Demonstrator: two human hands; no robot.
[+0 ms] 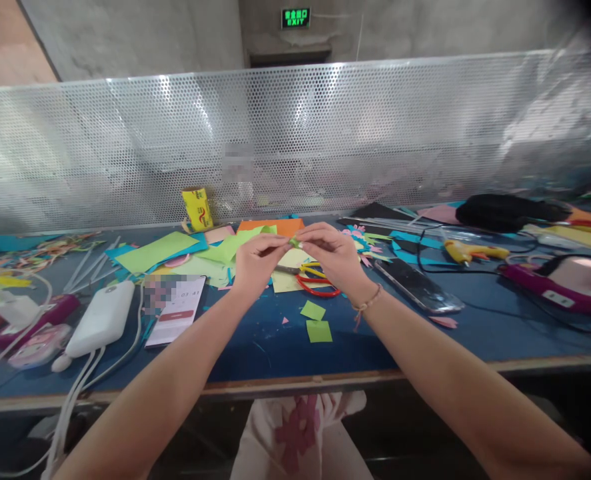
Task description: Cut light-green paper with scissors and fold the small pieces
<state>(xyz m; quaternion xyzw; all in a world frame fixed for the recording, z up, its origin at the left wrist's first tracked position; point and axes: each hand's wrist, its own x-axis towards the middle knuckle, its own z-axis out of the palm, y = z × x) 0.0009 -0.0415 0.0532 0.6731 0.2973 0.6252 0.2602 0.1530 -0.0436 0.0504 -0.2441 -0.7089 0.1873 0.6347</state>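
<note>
Both hands meet above the middle of the blue table. A small piece of green paper point(294, 243) is pinched between the fingertips of my left hand point(258, 261) and my right hand point(332, 257); the fingers hide part of it. Just below them, scissors point(320, 283) with red and yellow handles lie on a pale yellow sheet point(286, 275). Nearer the front edge are two small green paper squares point(319, 331), one touching or close to the other. Green paper sheets point(158, 252) lie to the left of my left hand.
At left are a white power bank point(102, 317) with cables and a phone point(178, 310) with a lit screen. To the right lie a dark phone point(418, 285), a yellow glue gun point(472, 252) and a purple case point(558, 288). A perforated metal screen point(275, 140) stands behind.
</note>
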